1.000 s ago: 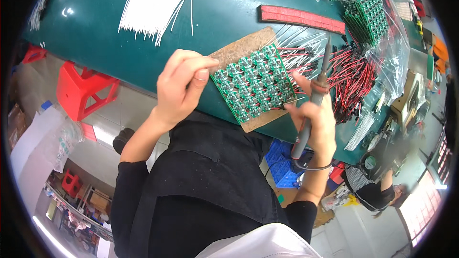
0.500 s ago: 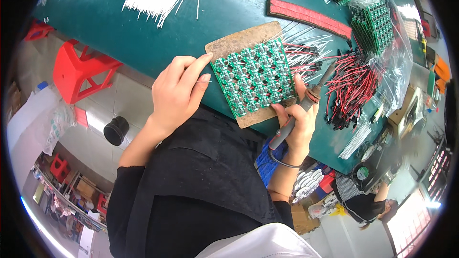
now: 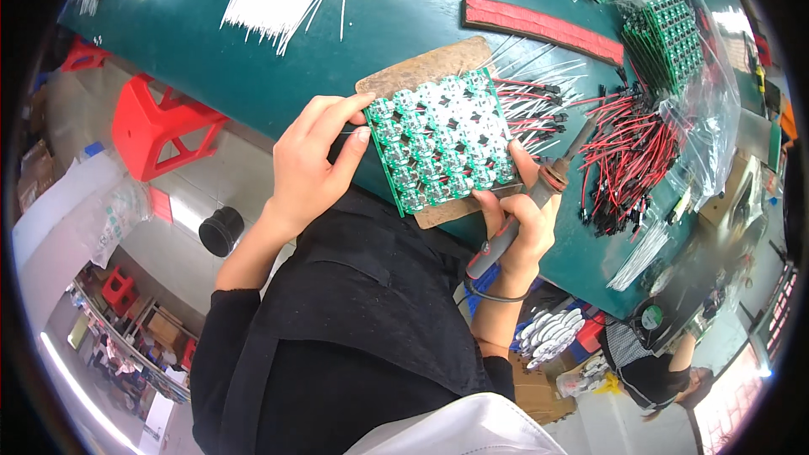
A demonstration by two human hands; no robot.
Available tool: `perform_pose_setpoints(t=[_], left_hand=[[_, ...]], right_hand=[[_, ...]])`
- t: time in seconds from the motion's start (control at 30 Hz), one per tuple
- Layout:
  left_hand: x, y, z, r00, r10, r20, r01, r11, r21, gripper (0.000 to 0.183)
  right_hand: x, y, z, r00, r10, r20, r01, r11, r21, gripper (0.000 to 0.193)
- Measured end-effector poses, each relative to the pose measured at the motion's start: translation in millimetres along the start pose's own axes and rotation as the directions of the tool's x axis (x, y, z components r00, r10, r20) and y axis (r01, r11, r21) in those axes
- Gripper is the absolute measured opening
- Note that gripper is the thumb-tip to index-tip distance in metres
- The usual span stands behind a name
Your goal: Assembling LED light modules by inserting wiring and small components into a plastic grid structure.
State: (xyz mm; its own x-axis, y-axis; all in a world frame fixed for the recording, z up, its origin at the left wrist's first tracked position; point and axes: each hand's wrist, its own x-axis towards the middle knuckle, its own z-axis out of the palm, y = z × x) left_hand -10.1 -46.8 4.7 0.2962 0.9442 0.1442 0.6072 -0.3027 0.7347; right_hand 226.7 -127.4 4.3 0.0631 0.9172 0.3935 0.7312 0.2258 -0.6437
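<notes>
Now tilted between both hands (image 3: 313, 160) (image 3: 533, 232), the circuit board (image 3: 442, 141) catches more glare.

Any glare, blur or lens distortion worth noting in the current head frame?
Head view, glare: a whitish sheen washes over the upper right of the green circuit-board panel, and bright reflections spot the green table at upper left; head view, blur: a smeared patch sits beside the co-worker at lower right; head view, distortion: straight edges bow, corners go black.

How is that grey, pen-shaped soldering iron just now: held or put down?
Held: the soldering iron sits in the right hand, its metal tip pointing to the picture's upper right.
</notes>
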Motion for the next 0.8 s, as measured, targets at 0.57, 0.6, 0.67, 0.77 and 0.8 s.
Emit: perform_pose_setpoints(t=[0.57,0.6,0.67,0.77,0.8], left_hand=[[7.4,3.5,-5.5,0.980,-0.177,0.087,0.192,0.959,-0.206,0.031],[7.4,3.2,-5.6,0.980,-0.182,0.084,0.195,0.959,-0.204,0.031],[8.0,2.4,-5.5,0.979,-0.185,0.083,0.198,0.958,-0.208,0.032],[8.3,0.2,-5.7,0.980,-0.185,0.079,0.198,0.955,-0.220,0.031],[8.4,-0.1,-5.2,0.980,-0.181,0.080,0.195,0.954,-0.229,0.031]], right_hand=[[9.0,-4.2,2.1,0.995,0.016,-0.095,-0.009,0.997,0.077,0.038],[9.6,-4.7,2.1,0.995,0.016,-0.097,-0.009,0.997,0.070,0.038],[10.2,-5.4,2.4,0.995,0.016,-0.097,-0.010,0.998,0.063,0.038],[12.1,-5.7,3.1,0.995,0.003,-0.096,0.001,0.999,0.051,0.038],[13.4,-5.9,2.9,0.994,-0.006,-0.107,0.011,0.999,0.048,0.038]])
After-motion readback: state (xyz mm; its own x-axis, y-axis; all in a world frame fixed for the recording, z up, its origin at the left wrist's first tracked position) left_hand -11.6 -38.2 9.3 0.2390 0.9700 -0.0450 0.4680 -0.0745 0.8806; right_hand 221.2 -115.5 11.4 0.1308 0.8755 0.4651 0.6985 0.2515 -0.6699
